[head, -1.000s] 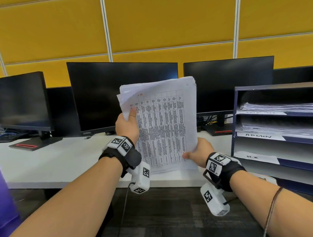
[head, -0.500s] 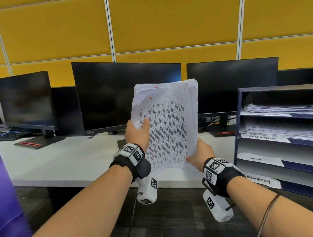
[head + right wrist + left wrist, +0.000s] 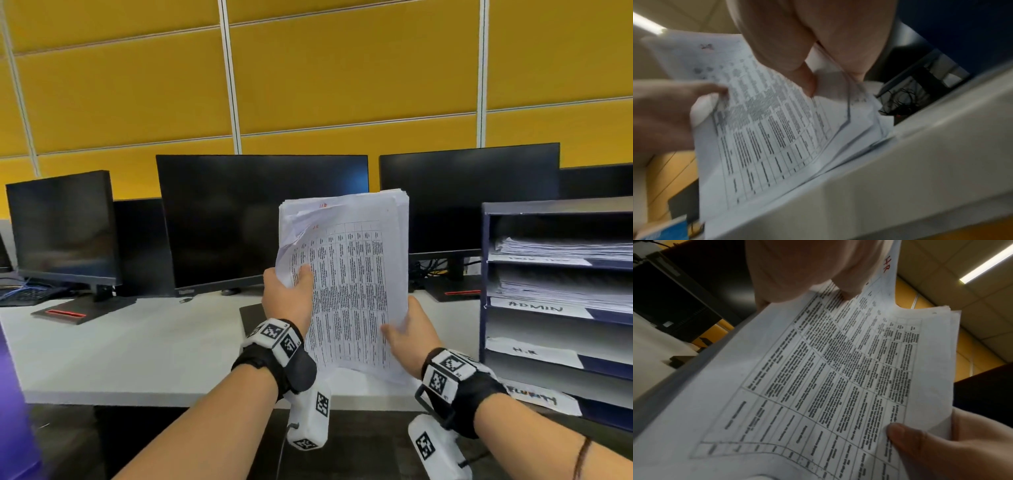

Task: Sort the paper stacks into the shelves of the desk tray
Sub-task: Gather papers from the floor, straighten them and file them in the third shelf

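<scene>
Now the paper stack (image 3: 346,281), gripped upright by both hands, left hand (image 3: 286,298) and right hand (image 3: 409,330), has drifted right toward the desk tray (image 3: 484,274), likely bound for its bare H.R shelf (image 3: 534,351).

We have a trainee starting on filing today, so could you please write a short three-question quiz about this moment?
1. True or false: the paper stack lies flat on the desk.
2. Which hands hold the stack? A) only the left hand B) only the right hand C) both
3. Fill in: the red mark at the top of the front sheet, seen from the left wrist, reads ___.

Key
1. False: it is held upright above the desk.
2. C: the left hand grips the left edge, the right hand the lower right edge.
3. HR; the desk tray has a shelf labelled H.R with no papers visible in it.
</scene>
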Available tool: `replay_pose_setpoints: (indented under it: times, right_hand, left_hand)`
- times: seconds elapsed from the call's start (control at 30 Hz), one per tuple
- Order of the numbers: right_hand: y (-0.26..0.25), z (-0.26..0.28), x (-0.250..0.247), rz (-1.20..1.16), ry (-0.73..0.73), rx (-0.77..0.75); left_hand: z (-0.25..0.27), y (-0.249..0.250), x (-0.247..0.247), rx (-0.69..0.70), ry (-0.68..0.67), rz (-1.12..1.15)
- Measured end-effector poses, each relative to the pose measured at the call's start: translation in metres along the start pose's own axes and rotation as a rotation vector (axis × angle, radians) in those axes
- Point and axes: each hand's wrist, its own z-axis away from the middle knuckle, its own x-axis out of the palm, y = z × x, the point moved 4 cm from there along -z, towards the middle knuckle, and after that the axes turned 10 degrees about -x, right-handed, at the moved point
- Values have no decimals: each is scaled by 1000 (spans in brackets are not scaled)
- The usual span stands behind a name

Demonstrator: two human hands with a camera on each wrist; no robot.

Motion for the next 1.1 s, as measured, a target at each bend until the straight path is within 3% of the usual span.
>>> replay_pose_setpoints:
  times: [0.13, 0.2, 0.4, 0.63, 0.77, 0.9, 1.03, 1.1]
  right_hand:
    - [-5, -6, 1, 49, 81, -69]
    - [-4, -4, 5, 75, 42, -57]
    - [15, 2, 12, 64, -46, 72]
    - [14, 1, 10, 137, -1, 100]
    - [14, 0, 10, 199, -50, 119]
    - [16, -1, 11, 205, -94, 144]
    - [11, 0, 9, 184, -98, 164]
    - [9, 0, 5, 230, -62, 142]
  left_hand:
    - [-3, 15, 7, 81, 14, -21]
    - [-3, 11, 11, 71, -24, -73]
    - [-8, -5, 16, -57, -117, -118]
    - [-11, -16, 8, -133, -175, -173]
    - [-12, -23, 7, -188, -291, -332]
    - [-10, -38, 5, -208, -282, -467]
    - [-9, -48, 3, -332, -370, -412]
    - [-9, -47, 2, -329, -383, -433]
